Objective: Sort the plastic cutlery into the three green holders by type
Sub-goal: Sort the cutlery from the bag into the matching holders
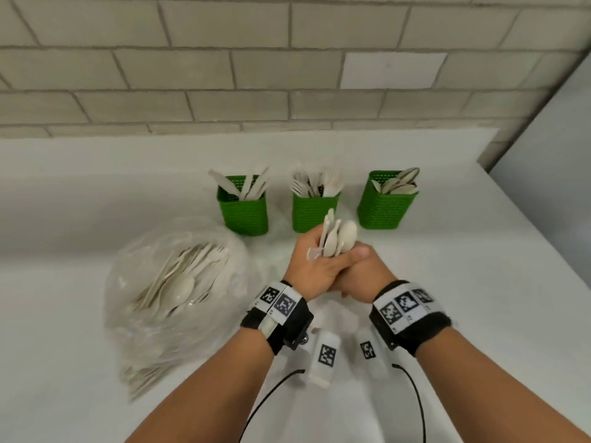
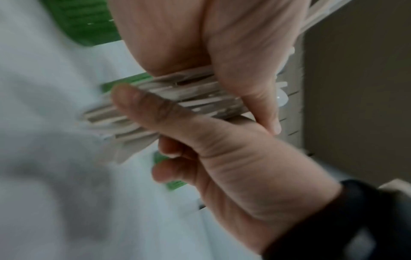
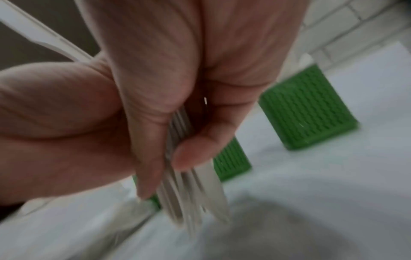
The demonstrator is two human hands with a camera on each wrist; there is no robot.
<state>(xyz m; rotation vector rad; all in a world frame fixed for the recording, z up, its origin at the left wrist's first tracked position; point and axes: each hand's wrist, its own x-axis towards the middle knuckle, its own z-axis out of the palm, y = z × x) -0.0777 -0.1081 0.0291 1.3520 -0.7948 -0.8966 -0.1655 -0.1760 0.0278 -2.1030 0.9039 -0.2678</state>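
My left hand (image 1: 308, 263) and right hand (image 1: 361, 266) are clasped together around a bundle of pale plastic cutlery (image 1: 337, 236), held upright just in front of the middle holder. Spoon bowls stick out of the top. In the left wrist view the bundle's handles (image 2: 177, 98) lie under my right thumb (image 2: 151, 109). The handles (image 3: 189, 193) hang below the fingers in the right wrist view. Three green holders stand in a row: the left (image 1: 244, 215) holds knives, the middle (image 1: 311, 214) forks, the right (image 1: 385, 207) spoons.
A clear plastic bag (image 1: 179, 282) of mixed cutlery lies on the white table (image 1: 479, 282) to the left of my hands. A brick wall (image 1: 256, 75) runs behind the holders. The table's edge drops off at the right.
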